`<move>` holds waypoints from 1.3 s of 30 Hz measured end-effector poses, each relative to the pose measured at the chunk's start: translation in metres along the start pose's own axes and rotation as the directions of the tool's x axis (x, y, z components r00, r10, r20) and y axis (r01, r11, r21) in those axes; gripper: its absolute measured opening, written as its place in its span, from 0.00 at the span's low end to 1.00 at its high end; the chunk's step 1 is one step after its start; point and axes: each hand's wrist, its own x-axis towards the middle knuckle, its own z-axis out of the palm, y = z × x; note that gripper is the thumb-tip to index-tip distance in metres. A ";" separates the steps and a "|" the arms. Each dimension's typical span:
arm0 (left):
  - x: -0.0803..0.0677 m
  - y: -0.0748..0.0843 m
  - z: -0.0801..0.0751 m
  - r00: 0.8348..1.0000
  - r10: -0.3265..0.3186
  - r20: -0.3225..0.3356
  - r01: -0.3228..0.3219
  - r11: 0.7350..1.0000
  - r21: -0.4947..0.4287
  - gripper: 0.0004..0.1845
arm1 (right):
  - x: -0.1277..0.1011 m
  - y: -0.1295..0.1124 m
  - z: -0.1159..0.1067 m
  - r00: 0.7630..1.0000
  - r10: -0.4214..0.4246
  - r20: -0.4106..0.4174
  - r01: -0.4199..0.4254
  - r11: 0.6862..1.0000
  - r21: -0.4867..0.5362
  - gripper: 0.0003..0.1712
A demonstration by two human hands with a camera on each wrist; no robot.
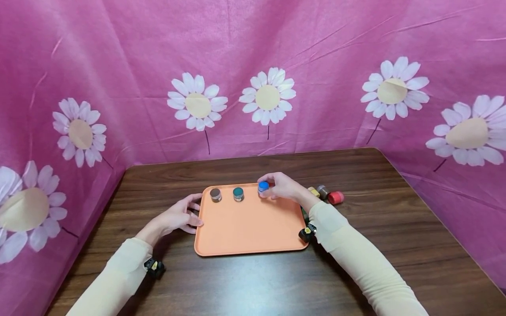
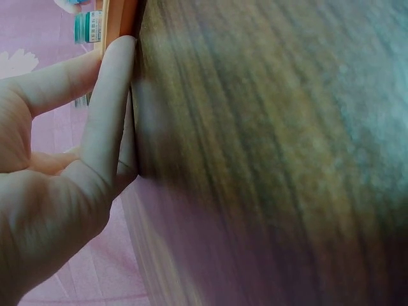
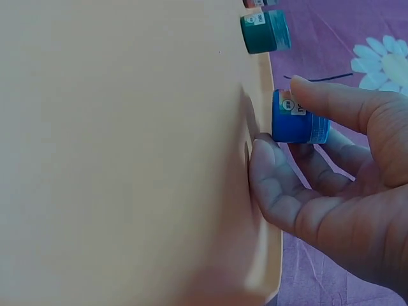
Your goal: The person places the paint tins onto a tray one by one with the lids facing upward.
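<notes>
An orange tray (image 1: 249, 228) lies on the dark wooden table. Along its far edge stand a brown-lidded jar (image 1: 215, 194), a teal jar (image 1: 238, 193) and a blue jar (image 1: 263, 187). My right hand (image 1: 272, 189) pinches the blue jar at the tray's far rim; in the right wrist view the fingers (image 3: 280, 185) curl round the blue jar (image 3: 298, 119), with the teal jar (image 3: 264, 32) beyond it. My left hand (image 1: 195, 215) rests with straight fingers (image 2: 108, 108) against the tray's left edge (image 2: 118, 19) and holds nothing.
Right of the tray, on the table, lie a yellow jar (image 1: 314, 191), a grey-brown jar (image 1: 322, 191) and a red jar (image 1: 336, 197). Pink cloth with white daisies (image 1: 267, 97) walls in the table at the back and both sides.
</notes>
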 end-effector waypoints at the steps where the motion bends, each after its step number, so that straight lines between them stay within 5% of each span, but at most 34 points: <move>1: 0.000 0.000 0.000 1.000 0.001 0.001 -0.001 1.000 0.000 0.53 | 0.000 0.000 0.000 1.000 -0.005 0.001 0.005 1.000 -0.007 0.28; 39: 0.000 0.002 0.000 1.000 0.005 0.007 -0.005 1.000 0.003 0.53 | 0.000 0.003 0.001 0.999 0.003 0.046 -0.005 0.999 0.036 0.25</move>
